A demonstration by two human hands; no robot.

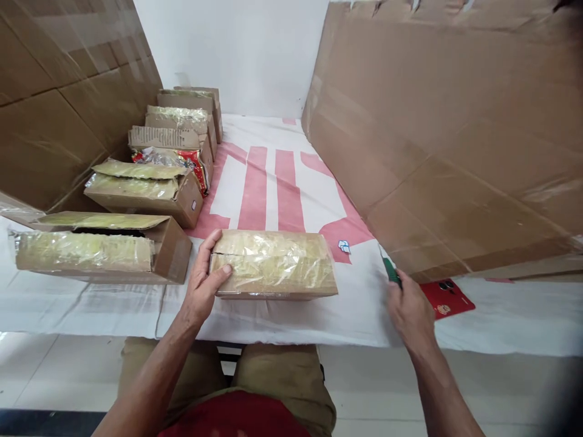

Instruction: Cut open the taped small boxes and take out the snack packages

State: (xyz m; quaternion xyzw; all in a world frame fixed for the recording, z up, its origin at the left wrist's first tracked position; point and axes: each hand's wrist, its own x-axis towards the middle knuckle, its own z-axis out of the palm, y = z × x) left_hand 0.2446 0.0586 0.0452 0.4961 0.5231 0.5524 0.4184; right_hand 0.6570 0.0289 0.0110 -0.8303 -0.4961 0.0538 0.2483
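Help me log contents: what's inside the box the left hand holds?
Taped flaps show on top of the box; they cover its inside, so the contents cannot be seen.

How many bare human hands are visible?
2: the left hand holds the left end of a taped brown cardboard box; the right hand holds a green cutter.

A taped carton (273, 267) lies on the cloth-covered tabletop (355, 318), its left end gripped by the left hand (208, 273). Right of the carton, the right hand (412, 312) holds a green cutter (392, 272); farther right of the carton lies a red phone (450, 300). Opened boxes (180, 203) line up left of and behind the carton, a red packet (198, 167) among them. A cardboard panel (432, 133) slants up behind the carton's right.
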